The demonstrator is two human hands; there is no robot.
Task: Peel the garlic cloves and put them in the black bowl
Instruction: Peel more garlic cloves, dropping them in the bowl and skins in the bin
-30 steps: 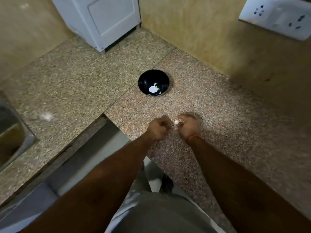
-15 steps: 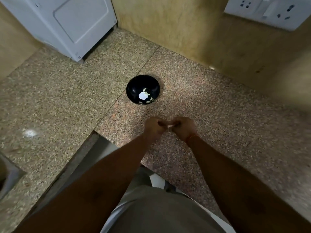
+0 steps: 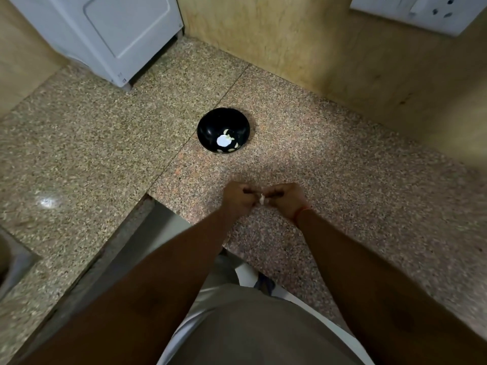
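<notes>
Looking down from the head camera, I see my own grey-clad front and both forearms reaching forward over the edge of the speckled granite counter point(image 3: 342, 159). Just past them, my left hand point(image 3: 238, 198) and right hand point(image 3: 286, 198) meet close together above the counter's near edge, knuckles up and fingers curled in. Between them sits a small white garlic clove point(image 3: 262, 199); the fingertips of both hands are closed on it, pinching it from either side. Whether its skin is partly off I cannot tell, as it is too small and half hidden by the fingers. A thin red thread point(image 3: 303, 210) circles my right wrist.

Farther along the counter, well apart from my hands, the black bowl point(image 3: 208, 127) stands upright on the seam where two granite slabs join. Inside it I make out several pale peeled cloves point(image 3: 235, 146) lying along the near side of the bottom, beside a bright white patch that may be glare; I cannot say for sure.

To my left, a metal sink point(image 3: 13, 262) edge shows at the frame border, and a spot of light shines on the granite near it. At the far left corner a white appliance point(image 3: 110, 30) stands against the tan wall point(image 3: 290, 40). High on the right, a white switchboard point(image 3: 421, 11) with sockets is fixed to the wall.
</notes>
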